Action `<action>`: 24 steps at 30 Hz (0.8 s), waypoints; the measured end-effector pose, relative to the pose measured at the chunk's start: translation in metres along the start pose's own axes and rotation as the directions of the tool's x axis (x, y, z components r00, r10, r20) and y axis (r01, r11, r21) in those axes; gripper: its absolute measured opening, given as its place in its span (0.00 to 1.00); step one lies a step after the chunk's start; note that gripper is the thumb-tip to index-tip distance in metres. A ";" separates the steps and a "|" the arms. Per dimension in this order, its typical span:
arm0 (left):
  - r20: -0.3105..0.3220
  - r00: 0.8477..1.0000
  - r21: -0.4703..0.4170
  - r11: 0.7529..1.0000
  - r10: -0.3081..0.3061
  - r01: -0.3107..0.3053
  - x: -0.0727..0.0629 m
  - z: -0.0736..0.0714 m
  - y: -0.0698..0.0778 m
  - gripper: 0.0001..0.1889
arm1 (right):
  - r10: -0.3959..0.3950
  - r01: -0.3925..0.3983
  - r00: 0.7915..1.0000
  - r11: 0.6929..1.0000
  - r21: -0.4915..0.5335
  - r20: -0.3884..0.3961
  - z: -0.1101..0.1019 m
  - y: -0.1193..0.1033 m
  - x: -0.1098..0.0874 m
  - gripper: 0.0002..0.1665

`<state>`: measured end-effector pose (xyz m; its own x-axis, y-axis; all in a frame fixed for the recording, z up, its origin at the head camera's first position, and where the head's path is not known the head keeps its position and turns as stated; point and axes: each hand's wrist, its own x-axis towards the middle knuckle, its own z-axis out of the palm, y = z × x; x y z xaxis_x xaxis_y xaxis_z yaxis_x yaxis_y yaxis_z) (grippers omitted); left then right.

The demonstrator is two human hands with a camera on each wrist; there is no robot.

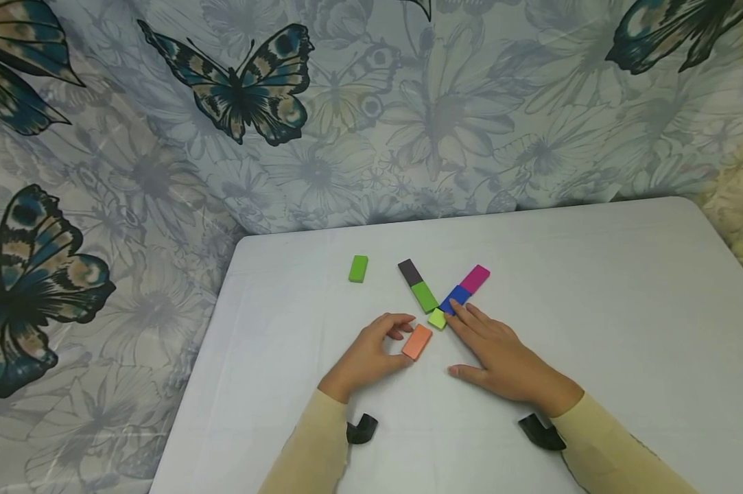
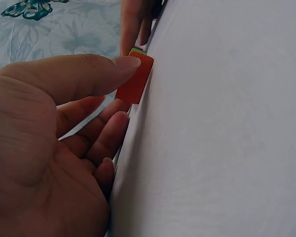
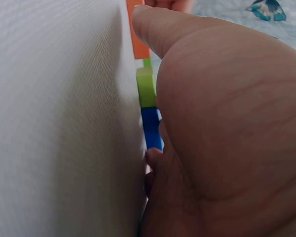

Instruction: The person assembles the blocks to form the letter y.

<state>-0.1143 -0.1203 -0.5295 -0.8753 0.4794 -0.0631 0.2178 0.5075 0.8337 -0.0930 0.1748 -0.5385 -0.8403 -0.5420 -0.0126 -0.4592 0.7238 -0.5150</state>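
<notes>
My left hand (image 1: 374, 351) pinches an orange block (image 1: 417, 342) between thumb and fingers, just above the white table. In the left wrist view the thumb lies over the face of the orange block (image 2: 136, 81). My right hand (image 1: 503, 357) lies with fingers stretched out, fingertips on the blue block (image 1: 454, 299) and by the small lime block (image 1: 437, 318). A magenta block (image 1: 475, 278) continues the line beyond the blue one. A green block (image 1: 424, 297) and a dark grey block (image 1: 410, 272) form the other arm of a V that meets at the lime block.
A separate green block (image 1: 358, 269) lies on the white table (image 1: 593, 288), left of the V. Behind the table and at its left hangs a butterfly-and-flower patterned cloth (image 1: 346, 137). Black straps (image 1: 362, 429) show at both sleeves.
</notes>
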 end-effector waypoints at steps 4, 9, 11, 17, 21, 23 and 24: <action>0.011 1.000 -0.013 1.000 -0.002 0.002 0.002 0.000 0.001 0.35 | 0.000 0.000 1.000 1.000 0.000 0.002 0.001 0.000 0.000 0.58; 0.022 1.000 -0.009 1.000 0.011 -0.011 0.005 0.000 0.004 0.35 | -0.010 0.010 1.000 1.000 0.004 -0.010 0.001 0.000 -0.001 0.58; 0.023 1.000 -0.007 1.000 0.017 -0.017 0.006 0.000 0.004 0.35 | -0.013 0.013 1.000 1.000 0.005 -0.013 0.001 -0.001 -0.001 0.58; 0.017 0.999 -0.013 1.000 0.027 -0.027 0.009 0.002 0.002 0.35 | -0.007 0.007 1.000 1.000 0.005 -0.001 0.001 0.000 0.000 0.58; 0.009 1.000 -0.012 1.000 0.023 -0.023 0.010 0.002 0.001 0.35 | -0.005 0.005 1.000 1.000 0.004 0.000 0.000 0.000 0.000 0.58; 0.006 1.000 -0.011 1.000 0.021 -0.021 0.011 0.003 0.001 0.35 | -0.005 0.005 1.000 1.000 0.005 0.000 0.000 0.000 0.000 0.58; 0.003 1.000 -0.009 1.000 0.018 -0.018 0.011 0.003 0.000 0.35 | -0.005 0.005 1.000 1.000 0.004 0.000 0.000 0.000 0.000 0.58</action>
<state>-0.1228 -0.1129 -0.5317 -0.8697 0.4911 -0.0495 0.2299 0.4919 0.8398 -0.0925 0.1750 -0.5389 -0.8381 -0.5454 -0.0101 -0.4619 0.7195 -0.5186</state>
